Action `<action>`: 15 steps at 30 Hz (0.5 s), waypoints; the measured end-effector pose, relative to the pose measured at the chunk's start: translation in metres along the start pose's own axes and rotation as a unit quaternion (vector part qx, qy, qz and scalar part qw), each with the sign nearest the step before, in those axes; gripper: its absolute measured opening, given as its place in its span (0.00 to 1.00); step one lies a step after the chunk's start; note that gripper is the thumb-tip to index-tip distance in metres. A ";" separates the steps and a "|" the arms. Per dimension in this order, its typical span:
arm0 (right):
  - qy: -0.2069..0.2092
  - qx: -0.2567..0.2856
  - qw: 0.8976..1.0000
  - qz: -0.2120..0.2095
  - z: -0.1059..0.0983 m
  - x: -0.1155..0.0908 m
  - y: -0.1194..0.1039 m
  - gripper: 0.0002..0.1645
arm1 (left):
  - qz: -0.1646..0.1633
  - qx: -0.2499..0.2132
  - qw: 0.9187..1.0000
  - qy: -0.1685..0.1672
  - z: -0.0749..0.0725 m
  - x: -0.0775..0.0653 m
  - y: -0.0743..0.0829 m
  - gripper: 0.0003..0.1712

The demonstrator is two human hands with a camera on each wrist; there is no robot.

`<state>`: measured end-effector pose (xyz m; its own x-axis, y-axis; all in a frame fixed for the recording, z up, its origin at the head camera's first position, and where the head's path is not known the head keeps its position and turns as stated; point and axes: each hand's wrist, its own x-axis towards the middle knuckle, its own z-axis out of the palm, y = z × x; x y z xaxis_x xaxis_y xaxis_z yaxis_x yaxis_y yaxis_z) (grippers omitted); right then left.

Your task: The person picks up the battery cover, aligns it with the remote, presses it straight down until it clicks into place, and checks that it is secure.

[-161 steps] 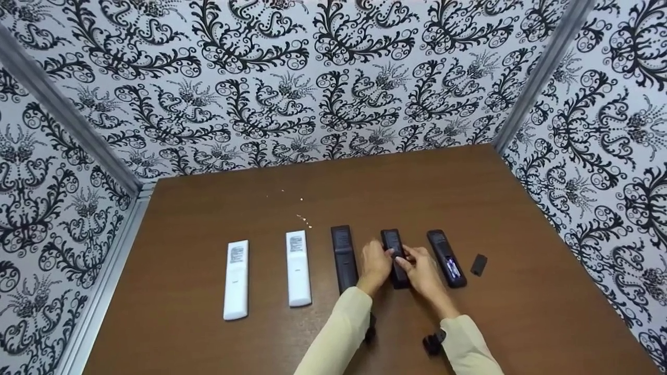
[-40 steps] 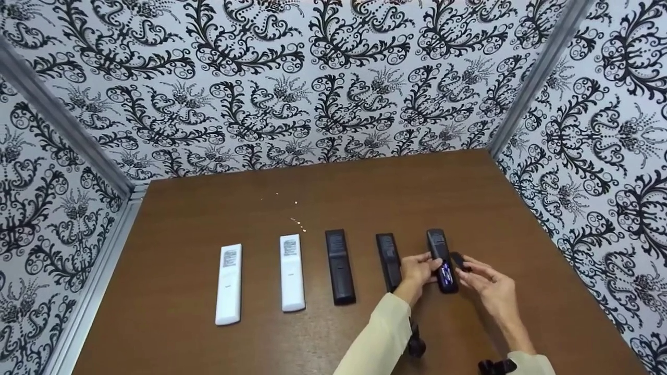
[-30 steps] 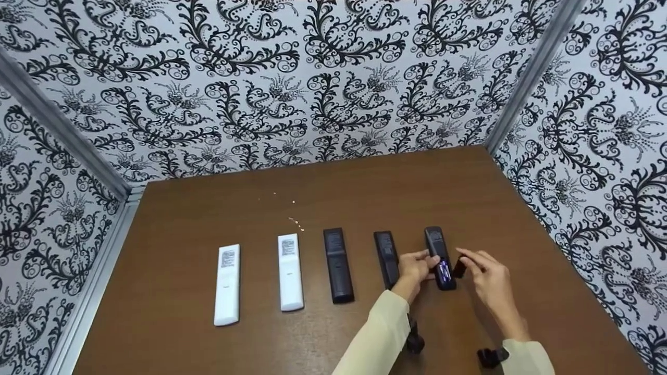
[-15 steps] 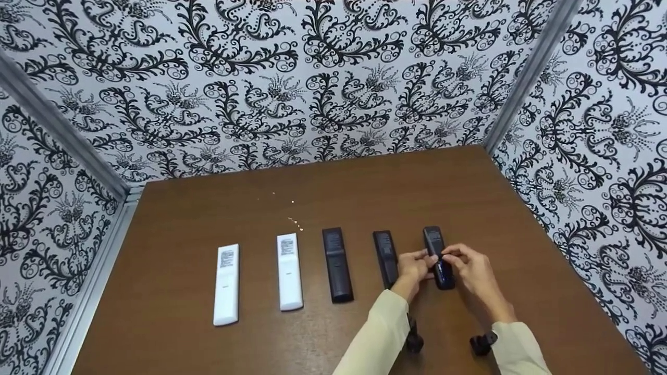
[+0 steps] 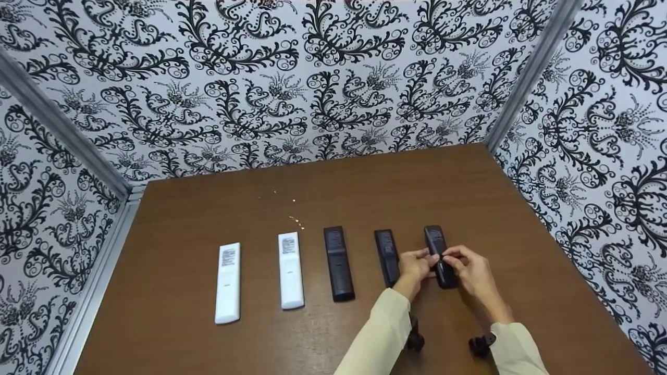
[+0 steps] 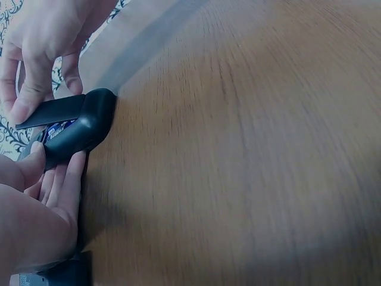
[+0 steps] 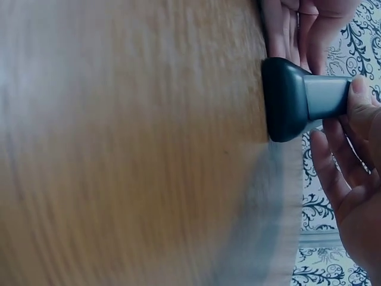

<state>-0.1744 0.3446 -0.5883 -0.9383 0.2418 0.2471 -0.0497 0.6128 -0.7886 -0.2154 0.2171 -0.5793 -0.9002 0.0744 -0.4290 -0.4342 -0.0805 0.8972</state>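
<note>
The rightmost black remote control [image 5: 435, 238] lies back side up on the table. My left hand [image 5: 415, 268] grips it from its left side, thumb on top and fingers along its edge. With thumb and fingers my right hand [image 5: 473, 272] pinches the black battery cover [image 6: 55, 111] at one end. The cover's other end meets the remote's end, while the pinched end stands raised over the compartment. Batteries [image 6: 58, 128] show through the gap in the left wrist view. Seen from the right wrist, the cover hides the compartment.
To the left, in a row, lie a black remote [image 5: 386, 255] close by my left hand, a longer black remote [image 5: 338, 265] and two white remotes [image 5: 290, 276], all back side up. Small pale flecks [image 5: 297, 221] dot the brown table [image 5: 208, 208]. Patterned walls [image 5: 333, 78] enclose it.
My hands have moved from the neighbouring black remote to the rightmost one. The battery cover, first on the table, was picked up by my right hand and brought leftward over the battery compartment.
</note>
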 end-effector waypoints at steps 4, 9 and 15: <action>0.025 0.004 0.999 -0.041 0.006 0.001 0.003 0.06 | 0.002 0.005 1.000 0.004 -0.002 0.001 0.000 0.15; 0.031 -0.008 0.999 -0.036 0.010 0.003 0.003 0.04 | 0.011 0.004 1.000 0.006 -0.003 0.001 0.001 0.14; 0.006 -0.011 1.000 0.019 0.010 0.004 0.001 0.05 | -0.001 0.012 1.000 0.001 -0.001 0.000 0.003 0.13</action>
<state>-0.1817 0.3384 -0.5939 -0.9353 0.2743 0.2236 -0.0062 0.6190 -0.7854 -0.2168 0.2158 -0.5764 -0.8997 0.0727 -0.4304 -0.4346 -0.0563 0.8989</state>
